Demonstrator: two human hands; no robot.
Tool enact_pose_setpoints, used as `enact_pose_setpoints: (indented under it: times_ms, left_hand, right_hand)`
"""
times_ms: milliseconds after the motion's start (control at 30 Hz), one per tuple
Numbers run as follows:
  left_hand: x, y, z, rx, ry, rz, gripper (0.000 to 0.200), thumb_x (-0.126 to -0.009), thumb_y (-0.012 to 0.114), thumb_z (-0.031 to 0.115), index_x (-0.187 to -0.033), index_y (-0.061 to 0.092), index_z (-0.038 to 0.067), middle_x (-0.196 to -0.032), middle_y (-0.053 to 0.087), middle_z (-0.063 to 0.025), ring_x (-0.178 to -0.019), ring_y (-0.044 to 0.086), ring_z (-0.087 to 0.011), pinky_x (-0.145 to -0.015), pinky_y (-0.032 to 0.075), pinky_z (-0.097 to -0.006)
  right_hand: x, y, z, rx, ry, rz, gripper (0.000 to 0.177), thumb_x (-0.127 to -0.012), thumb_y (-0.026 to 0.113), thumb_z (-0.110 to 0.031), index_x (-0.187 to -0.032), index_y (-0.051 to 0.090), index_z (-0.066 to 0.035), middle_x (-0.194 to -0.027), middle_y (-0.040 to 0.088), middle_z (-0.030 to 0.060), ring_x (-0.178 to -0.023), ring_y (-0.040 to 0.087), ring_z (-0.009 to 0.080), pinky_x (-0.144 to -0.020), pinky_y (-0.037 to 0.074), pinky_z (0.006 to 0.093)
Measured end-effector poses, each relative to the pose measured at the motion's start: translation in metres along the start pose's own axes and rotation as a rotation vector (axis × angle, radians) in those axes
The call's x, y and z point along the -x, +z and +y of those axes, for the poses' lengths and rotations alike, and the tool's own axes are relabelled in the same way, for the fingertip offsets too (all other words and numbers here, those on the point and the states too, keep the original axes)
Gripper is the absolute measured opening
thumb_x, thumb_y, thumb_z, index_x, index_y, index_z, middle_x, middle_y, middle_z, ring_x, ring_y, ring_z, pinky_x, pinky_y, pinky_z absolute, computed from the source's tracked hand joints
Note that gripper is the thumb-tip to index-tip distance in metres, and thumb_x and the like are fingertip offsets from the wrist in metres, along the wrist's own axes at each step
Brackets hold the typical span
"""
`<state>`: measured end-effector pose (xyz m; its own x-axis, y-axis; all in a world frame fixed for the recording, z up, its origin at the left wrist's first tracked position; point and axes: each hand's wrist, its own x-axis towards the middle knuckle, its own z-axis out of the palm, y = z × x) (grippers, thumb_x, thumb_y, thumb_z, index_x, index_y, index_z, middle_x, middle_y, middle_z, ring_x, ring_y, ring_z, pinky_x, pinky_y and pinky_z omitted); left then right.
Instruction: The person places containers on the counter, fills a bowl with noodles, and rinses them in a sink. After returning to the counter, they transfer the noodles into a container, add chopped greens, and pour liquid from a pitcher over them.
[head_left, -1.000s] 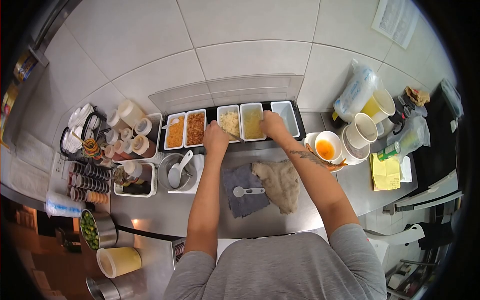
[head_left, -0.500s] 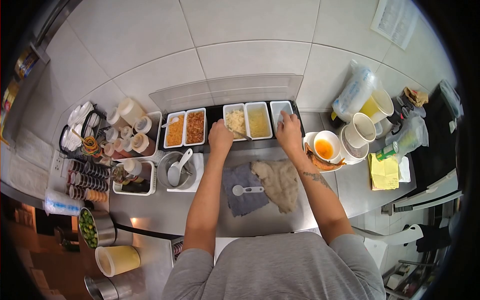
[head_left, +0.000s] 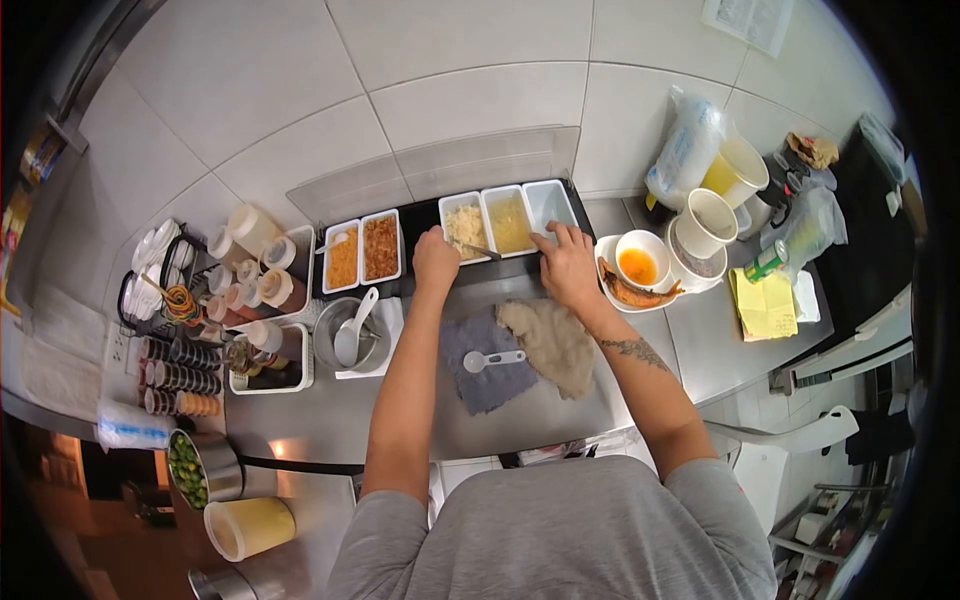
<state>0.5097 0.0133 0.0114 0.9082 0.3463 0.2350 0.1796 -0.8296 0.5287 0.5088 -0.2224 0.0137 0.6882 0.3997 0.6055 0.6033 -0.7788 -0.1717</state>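
Utensil (head_left: 481,250) gripped, left hand (head_left: 436,263) (right hand (head_left: 567,264) splayed)

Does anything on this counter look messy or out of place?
Mildly. A beige cloth lies crumpled, overlapping the flat grey cloth, with a white spoon left loose on the grey one. Nothing looks spilled or broken.

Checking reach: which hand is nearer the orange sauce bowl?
Right. The right hand lies just left of the orange sauce bowl; the left hand is farther left, beyond the right one.
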Motion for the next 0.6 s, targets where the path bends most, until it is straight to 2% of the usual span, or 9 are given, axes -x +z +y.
enact_pose_setpoints:
  times_ms: [67, 167, 200, 300, 367, 467, 533, 600]
  left_hand:
    - [0.009, -0.008, 0.010, -0.036, 0.013, 0.063, 0.015, -0.080, 0.056, 0.006, -0.092, 0.059, -0.002, -0.099, 0.057, -0.0223, -0.093, 0.058, -0.0421, -0.077, 0.048, -0.0490]
    - [0.037, -0.026, 0.031, -0.021, 0.261, 0.314, 0.016, -0.083, 0.057, 0.008, -0.094, 0.059, -0.002, -0.098, 0.056, -0.0220, -0.088, 0.057, -0.0423, -0.075, 0.047, -0.0491]
    - [0.048, -0.028, 0.030, 0.029, 0.300, 0.222, 0.017, -0.085, 0.057, 0.010, -0.098, 0.059, 0.000, -0.099, 0.055, -0.0202, -0.090, 0.056, -0.0398, -0.075, 0.046, -0.0485]
    - [0.092, -0.027, 0.045, 0.245, 0.334, -0.325, 0.018, -0.085, 0.057, 0.010, -0.101, 0.059, 0.003, -0.103, 0.054, -0.0198, -0.100, 0.054, -0.0389, -0.081, 0.045, -0.0478]
    - [0.136, -0.013, 0.070, 0.199, 0.411, -0.491, 0.027, -0.084, 0.061, 0.011, -0.111, 0.060, 0.004, -0.105, 0.055, -0.0191, -0.099, 0.056, -0.0367, -0.085, 0.046, -0.0429]
    - [0.181, 0.031, 0.097, -0.177, 0.655, -0.392, 0.036, -0.085, 0.059, 0.013, -0.121, 0.057, 0.008, -0.111, 0.055, -0.0198, -0.102, 0.056, -0.0358, -0.086, 0.046, -0.0448]
    - [0.177, 0.085, 0.081, -0.271, 0.706, -0.265, 0.036, -0.088, 0.054, 0.015, -0.124, 0.055, 0.009, -0.114, 0.055, -0.0205, -0.106, 0.054, -0.0374, -0.090, 0.045, -0.0460]
    - [0.166, 0.096, 0.089, -0.340, 0.700, -0.187, 0.035, -0.092, 0.044, 0.018, -0.125, 0.055, 0.010, -0.117, 0.056, -0.0210, -0.108, 0.054, -0.0361, -0.093, 0.044, -0.0460]
  right_hand:
    - [0.008, -0.010, -0.005, -0.031, 0.016, 0.014, 0.038, -0.076, 0.060, -0.008, -0.114, 0.064, -0.008, -0.112, 0.054, 0.0125, -0.104, 0.049, 0.0297, -0.089, 0.039, 0.0415]
    - [0.029, -0.031, -0.006, -0.163, 0.115, 0.036, 0.040, -0.079, 0.059, -0.007, -0.119, 0.059, -0.006, -0.113, 0.054, 0.0157, -0.103, 0.051, 0.0326, -0.089, 0.041, 0.0433]
    - [0.043, -0.039, -0.006, -0.224, 0.162, 0.040, 0.041, -0.080, 0.059, -0.007, -0.121, 0.058, -0.005, -0.112, 0.053, 0.0168, -0.103, 0.051, 0.0336, -0.089, 0.041, 0.0439]
    - [0.093, -0.068, -0.006, -0.341, 0.282, 0.057, 0.041, -0.081, 0.060, -0.006, -0.121, 0.057, -0.003, -0.112, 0.053, 0.0194, -0.102, 0.052, 0.0361, -0.089, 0.042, 0.0440]
    - [0.134, -0.089, -0.008, -0.392, 0.383, 0.001, 0.037, -0.084, 0.059, -0.006, -0.121, 0.056, -0.002, -0.109, 0.053, 0.0209, -0.097, 0.055, 0.0361, -0.086, 0.046, 0.0415]
    - [0.194, -0.114, -0.013, -0.485, 0.512, -0.067, 0.035, -0.086, 0.058, -0.007, -0.121, 0.057, -0.003, -0.108, 0.053, 0.0199, -0.089, 0.059, 0.0349, -0.080, 0.049, 0.0394]
    - [0.230, -0.141, -0.018, -0.522, 0.542, -0.109, 0.035, -0.087, 0.058, -0.008, -0.121, 0.056, -0.004, -0.108, 0.054, 0.0187, -0.084, 0.061, 0.0336, -0.076, 0.051, 0.0382]
    - [0.271, -0.176, -0.023, -0.569, 0.594, -0.177, 0.028, -0.087, 0.059, -0.010, -0.114, 0.059, -0.004, -0.105, 0.055, 0.0170, -0.082, 0.061, 0.0330, -0.075, 0.051, 0.0382]
